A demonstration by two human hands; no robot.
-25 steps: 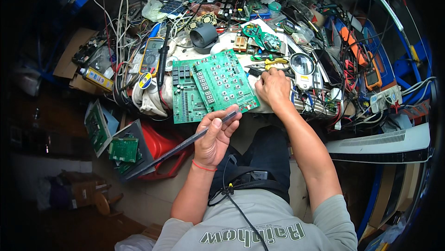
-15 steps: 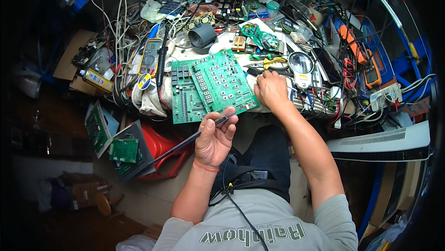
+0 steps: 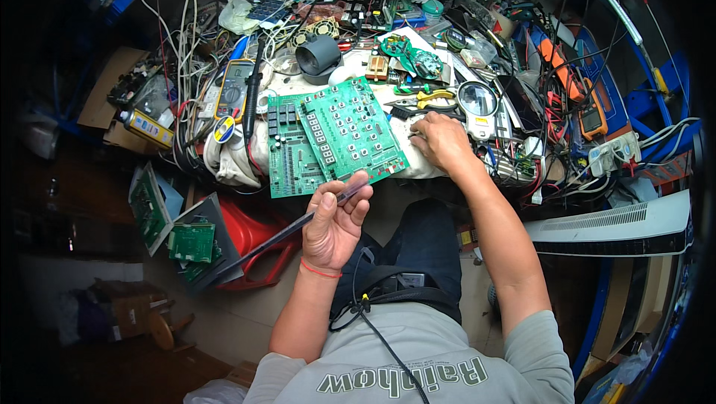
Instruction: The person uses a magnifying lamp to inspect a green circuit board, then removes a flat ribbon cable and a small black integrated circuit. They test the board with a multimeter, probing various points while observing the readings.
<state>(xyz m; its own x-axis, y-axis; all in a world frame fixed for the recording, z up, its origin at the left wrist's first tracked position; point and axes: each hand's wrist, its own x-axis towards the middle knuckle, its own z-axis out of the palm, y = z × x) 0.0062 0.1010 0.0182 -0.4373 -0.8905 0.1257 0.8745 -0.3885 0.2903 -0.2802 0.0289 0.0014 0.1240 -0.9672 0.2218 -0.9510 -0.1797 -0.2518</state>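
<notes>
My left hand (image 3: 334, 226) is closed around the upper end of a long, dark, flat strip (image 3: 280, 238) that slopes down to the left, below the bench edge. Just beyond it, a green circuit board (image 3: 350, 132) with several push buttons and a row of digit displays overlaps a second green circuit board (image 3: 287, 169) at the bench's front. To the right of these boards, my right hand (image 3: 445, 141) rests on the white cloth with curled fingers; whatever they may hold is hidden. Close beyond it lie a black brush (image 3: 401, 112) and yellow-handled pliers (image 3: 434, 95).
A magnifying glass (image 3: 477, 98) lies right of the pliers. On the left are a yellow multimeter (image 3: 235, 89) and a roll of tape (image 3: 224, 130). A red chair (image 3: 257, 244) stands below, beside more circuit boards (image 3: 192, 242). Cables and parts crowd the bench's back.
The whole view has shifted slightly, moving the bench a little left in the picture. My right hand's fingers look a bit less tightly curled. My left hand keeps its hold on the strip.
</notes>
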